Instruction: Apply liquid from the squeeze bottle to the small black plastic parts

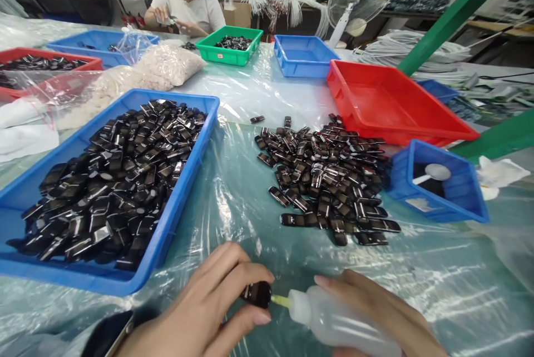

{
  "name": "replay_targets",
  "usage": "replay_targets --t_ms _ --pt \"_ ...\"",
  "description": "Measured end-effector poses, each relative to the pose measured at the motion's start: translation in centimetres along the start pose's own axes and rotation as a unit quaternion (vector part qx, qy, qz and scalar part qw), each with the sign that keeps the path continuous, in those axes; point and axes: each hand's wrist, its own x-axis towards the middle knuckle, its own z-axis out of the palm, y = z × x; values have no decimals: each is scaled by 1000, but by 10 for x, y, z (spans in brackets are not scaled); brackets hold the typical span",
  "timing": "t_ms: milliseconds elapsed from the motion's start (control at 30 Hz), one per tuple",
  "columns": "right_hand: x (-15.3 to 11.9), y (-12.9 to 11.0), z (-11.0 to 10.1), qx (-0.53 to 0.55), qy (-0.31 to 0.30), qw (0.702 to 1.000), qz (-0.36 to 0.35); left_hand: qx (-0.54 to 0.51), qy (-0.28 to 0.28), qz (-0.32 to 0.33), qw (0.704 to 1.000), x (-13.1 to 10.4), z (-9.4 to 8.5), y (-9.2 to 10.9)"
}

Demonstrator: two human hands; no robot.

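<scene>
Low in the head view, my left hand [208, 304] pinches a small glossy black plastic piece [257, 294] between thumb and fingers. My right hand [375, 307] is wrapped around a translucent white squeeze bottle [334, 318], tilted on its side. The bottle's thin yellowish nozzle points left and its tip meets the right end of the black piece, or lies right beside it. Beyond my hands a loose pile of similar black pieces [321, 168] lies on the plastic-covered table. To the left, a blue tray [167, 229] holds a large heap of them.
A red tray [400, 101] stands at right, beside a small blue bin [442, 201] with a white scoop and dark contents. Farther back are a green tray [225, 55], another blue tray [306, 56] and a bag of pale pieces [171, 65]. A person sits across the table.
</scene>
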Motion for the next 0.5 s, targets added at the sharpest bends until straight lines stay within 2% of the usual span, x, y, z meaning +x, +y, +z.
replay_targets --t_ms 233,500 --pt "1 3 -4 -9 -13 1000 -14 -4 -18 -14 1000 1 1 -1" --pt "-1 0 -6 -10 -34 999 4 -3 -13 7 1000 0 2 -2"
